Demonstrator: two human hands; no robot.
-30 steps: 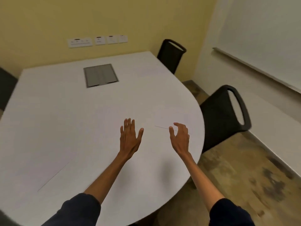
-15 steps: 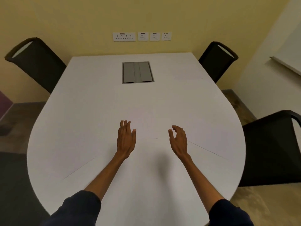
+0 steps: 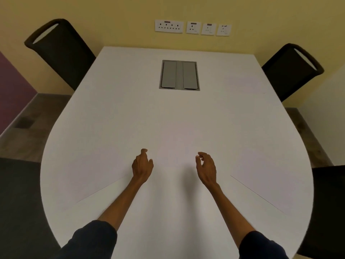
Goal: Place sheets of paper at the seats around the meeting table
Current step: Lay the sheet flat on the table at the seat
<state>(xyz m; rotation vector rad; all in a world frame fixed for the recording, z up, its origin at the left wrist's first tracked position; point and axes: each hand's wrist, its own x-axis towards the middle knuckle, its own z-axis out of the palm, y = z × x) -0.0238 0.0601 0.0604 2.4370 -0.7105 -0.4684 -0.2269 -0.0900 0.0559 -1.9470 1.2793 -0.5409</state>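
The white meeting table (image 3: pixel 130 109) fills the view. White sheets of paper lie on it, hard to tell from the top: one sheet at the front left (image 3: pixel 93 176), one at the front right (image 3: pixel 261 176), a faint one at the far right seat (image 3: pixel 242 85). Between my hands a faint sheet (image 3: pixel 173 157) seems to lie; its edges barely show. My left hand (image 3: pixel 142 165) and my right hand (image 3: pixel 206 168) hover low over the front middle, fingers loosely curled and apart, nothing held.
Black chairs stand at the far left (image 3: pixel 61 51), the far right (image 3: pixel 291 70) and the near right (image 3: pixel 328 202). A grey cable hatch (image 3: pixel 179 74) is set into the tabletop. Wall sockets (image 3: pixel 192 28) sit on the yellow wall.
My view has swung left from the table's right side to face it square on. Both hands stay over the front middle; the left fingers have curled down from flat.
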